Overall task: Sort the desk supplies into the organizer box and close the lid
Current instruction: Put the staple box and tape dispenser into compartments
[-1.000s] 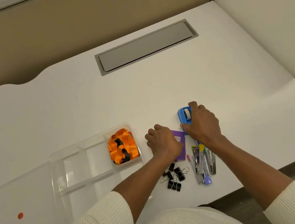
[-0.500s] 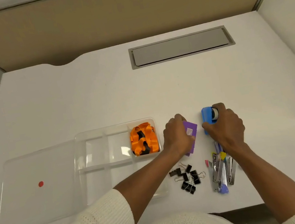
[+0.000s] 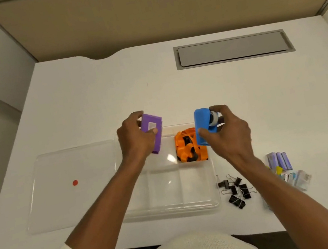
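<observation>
My left hand (image 3: 135,140) grips a purple pad (image 3: 153,130) and holds it above the back middle part of the clear organizer box (image 3: 173,207). My right hand (image 3: 229,132) holds a blue tape dispenser (image 3: 203,126) over the box's back right corner. Under it, that compartment holds an orange and black lanyard (image 3: 189,149). The box's other compartments look bare. Its clear lid (image 3: 72,184), marked with a red dot, lies flat to the left of the box.
Several black binder clips (image 3: 235,190) lie right of the box. Further right sit purple staple boxes (image 3: 279,161) and a pile of small staplers (image 3: 297,178). A grey cable hatch (image 3: 233,49) is set into the desk's back. Beige partitions wall the desk.
Both hands lifted their items off the desk and carried them left over the box. The view shifted, so the box now sits centred.
</observation>
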{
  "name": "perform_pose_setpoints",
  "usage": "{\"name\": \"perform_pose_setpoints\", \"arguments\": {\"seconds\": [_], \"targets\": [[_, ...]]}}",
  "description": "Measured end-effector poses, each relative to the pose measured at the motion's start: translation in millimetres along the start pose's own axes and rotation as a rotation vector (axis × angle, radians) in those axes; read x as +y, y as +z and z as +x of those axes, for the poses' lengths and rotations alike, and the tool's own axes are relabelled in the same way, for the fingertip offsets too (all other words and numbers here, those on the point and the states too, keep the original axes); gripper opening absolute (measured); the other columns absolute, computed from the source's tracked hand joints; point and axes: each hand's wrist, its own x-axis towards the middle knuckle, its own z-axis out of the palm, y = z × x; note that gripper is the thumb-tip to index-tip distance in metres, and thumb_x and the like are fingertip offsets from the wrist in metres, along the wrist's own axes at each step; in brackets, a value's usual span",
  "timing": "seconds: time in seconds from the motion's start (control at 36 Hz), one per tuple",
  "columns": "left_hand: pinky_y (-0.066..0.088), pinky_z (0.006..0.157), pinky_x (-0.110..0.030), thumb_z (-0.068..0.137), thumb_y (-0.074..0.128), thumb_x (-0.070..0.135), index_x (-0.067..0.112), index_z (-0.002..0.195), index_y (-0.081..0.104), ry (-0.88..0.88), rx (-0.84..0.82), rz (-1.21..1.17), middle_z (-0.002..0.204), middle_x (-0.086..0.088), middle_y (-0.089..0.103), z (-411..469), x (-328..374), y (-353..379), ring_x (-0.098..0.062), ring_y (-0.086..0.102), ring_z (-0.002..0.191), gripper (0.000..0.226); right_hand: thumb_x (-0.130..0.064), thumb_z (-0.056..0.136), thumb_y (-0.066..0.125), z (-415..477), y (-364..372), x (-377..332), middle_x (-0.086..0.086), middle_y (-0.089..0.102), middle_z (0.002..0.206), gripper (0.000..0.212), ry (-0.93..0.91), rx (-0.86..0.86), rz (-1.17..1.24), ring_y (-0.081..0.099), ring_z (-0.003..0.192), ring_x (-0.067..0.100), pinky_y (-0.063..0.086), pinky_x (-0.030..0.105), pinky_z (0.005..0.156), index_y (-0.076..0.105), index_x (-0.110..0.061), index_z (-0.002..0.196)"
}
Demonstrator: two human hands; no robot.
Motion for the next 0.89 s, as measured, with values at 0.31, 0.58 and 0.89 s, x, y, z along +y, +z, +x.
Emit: {"name": "perform_pose_setpoints", "arguments": {"seconds": [0.31,0.58,0.89], "targets": [[0.06,0.085,-0.039,0.072,0.095,0.023,0.014,0.115,0.053,-0.047,0.08,0.253,0.122,-0.009,0.063,22.1,-67.7,-22.5,-0.027,0.064,0.115,0.061,-0.039,0.076,0.074,-27.1,96.4,-45.8,-0.001,0.065,0.092,0.05,-0.105,-0.124,-0.156,0.061,0.079,0.017,0.054,0.035,0.066,0.053,-0.029,0.121],[0.061,0.085,-0.039,0.078,0.089,0.031,0.011,0.122,0.056,-0.02,0.007,0.415,0.123,-0.011,0.063,14.8,-78.2,-5.8,-0.033,0.067,0.109,0.058,-0.036,0.089,0.068,-40.4,139.4,-50.1,0.01,0.063,0.112,0.057,-0.188,-0.208,-0.496,0.061,0.097,0.025,0.054,0.033,0.073,0.046,-0.017,0.138],[0.061,0.084,-0.041,0.08,0.087,0.036,0.011,0.123,0.06,0.121,-0.008,0.71,0.117,-0.012,0.065,7.7,-64.6,-5.9,-0.03,0.069,0.104,0.057,-0.032,0.091,0.071,-47.8,142.4,-53.5,0.017,0.061,0.126,0.056,-0.229,-0.244,-0.522,0.064,0.107,0.031,0.054,0.034,0.075,0.05,-0.008,0.137]]}}
